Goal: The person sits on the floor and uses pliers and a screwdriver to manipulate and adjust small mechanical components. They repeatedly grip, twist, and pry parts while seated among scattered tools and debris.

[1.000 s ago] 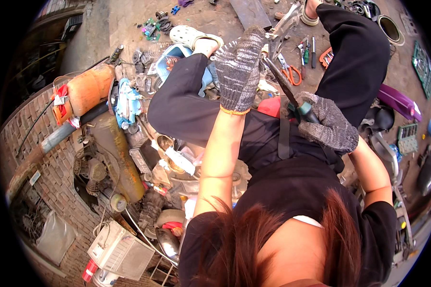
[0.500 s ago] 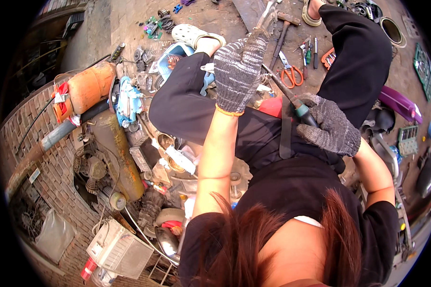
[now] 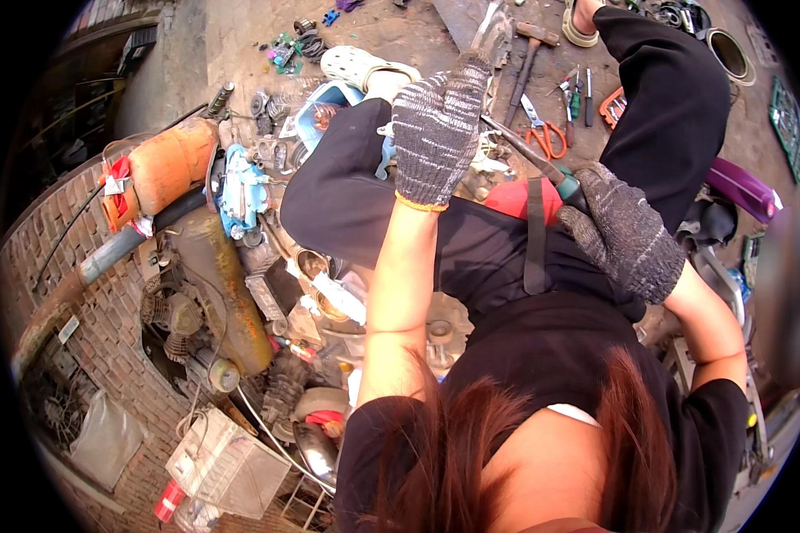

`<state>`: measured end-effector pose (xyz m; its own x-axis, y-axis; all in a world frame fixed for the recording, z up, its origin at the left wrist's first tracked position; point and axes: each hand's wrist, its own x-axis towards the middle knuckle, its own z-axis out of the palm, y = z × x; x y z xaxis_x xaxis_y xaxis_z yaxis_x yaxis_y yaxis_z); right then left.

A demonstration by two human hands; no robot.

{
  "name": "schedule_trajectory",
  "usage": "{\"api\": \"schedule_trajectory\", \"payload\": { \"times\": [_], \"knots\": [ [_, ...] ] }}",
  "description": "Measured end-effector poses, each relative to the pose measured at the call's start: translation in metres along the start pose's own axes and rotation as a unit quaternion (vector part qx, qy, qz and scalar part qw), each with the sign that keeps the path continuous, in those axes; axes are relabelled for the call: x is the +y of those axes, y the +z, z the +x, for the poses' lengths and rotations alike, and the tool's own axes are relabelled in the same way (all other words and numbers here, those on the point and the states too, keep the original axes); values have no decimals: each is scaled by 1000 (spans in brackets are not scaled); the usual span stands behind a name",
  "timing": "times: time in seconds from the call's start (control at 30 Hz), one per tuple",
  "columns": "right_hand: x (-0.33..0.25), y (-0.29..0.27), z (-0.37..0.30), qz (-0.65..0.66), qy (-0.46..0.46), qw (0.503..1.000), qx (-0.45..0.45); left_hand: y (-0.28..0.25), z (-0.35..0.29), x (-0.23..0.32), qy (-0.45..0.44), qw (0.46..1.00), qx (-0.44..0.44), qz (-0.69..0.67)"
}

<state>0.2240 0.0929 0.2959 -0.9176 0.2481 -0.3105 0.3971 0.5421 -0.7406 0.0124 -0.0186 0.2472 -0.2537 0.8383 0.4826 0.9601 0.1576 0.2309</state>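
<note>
My left hand (image 3: 437, 133), in a grey knitted glove, is closed in front of my bent leg. A thin pale metal piece (image 3: 486, 25) stands out past the top of that glove; the part in the grip is hidden. In my right hand (image 3: 624, 226), gloved alike, is a long screwdriver (image 3: 568, 188) with a green and black handle. Its shaft slants up and left, its tip close beside the left glove. Under the handle, a red object (image 3: 511, 197) with a dark strap (image 3: 534, 240) lies at my lap.
A hammer (image 3: 532, 49), orange-handled scissors (image 3: 544, 133) and screwdrivers (image 3: 588, 98) lie ahead on the ground. Scrap parts and a light blue container (image 3: 324, 108) crowd the left, beside an orange tank (image 3: 178, 155) and a yellowish cylinder (image 3: 222, 293). A purple part (image 3: 740, 189) lies right.
My right hand has shifted slightly right and down, with its fingers a little looser around the screwdriver handle. My left hand has tilted and moved slightly left. More of the red object shows.
</note>
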Motion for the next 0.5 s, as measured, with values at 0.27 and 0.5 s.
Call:
{"api": "schedule_trajectory", "payload": {
  "times": [0.27, 0.5],
  "knots": [
    [0, -4, 2, 0, 6, 999, 34, -5, 3, -6, 20, 998, -18, 57],
    [14, 5, 9, 102, -17, 994, 36, -1, 2, -6, -5, 999, -34, 19]
  ]
}}
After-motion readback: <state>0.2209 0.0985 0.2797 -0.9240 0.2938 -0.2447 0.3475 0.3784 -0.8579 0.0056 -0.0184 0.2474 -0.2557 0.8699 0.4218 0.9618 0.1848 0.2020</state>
